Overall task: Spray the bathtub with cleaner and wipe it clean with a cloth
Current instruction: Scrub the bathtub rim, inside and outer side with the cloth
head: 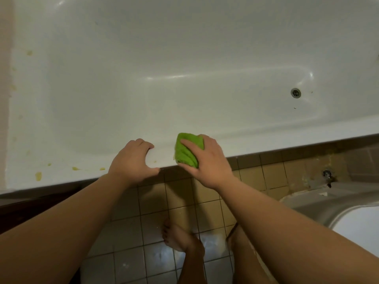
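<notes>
Two hands work the near rim of a white bathtub (266,138): the right hand (207,160) grips a bunched green cloth (185,152) and presses it onto the ledge, while the left hand (131,158) braces just beside it, fingers curved over the edge and holding nothing. Yellowish spots (75,168) dot the rim to the left, with more up the far-left end. No cleaner bottle is in view. Bare feet (178,236) stand on glossy floor tiles (127,203); any spray or drips landing there could make them slick. Leaning weight on the smooth rim risks the bracing hand sliding off, and a bunched cloth may smear rather than lift the spots.
</notes>
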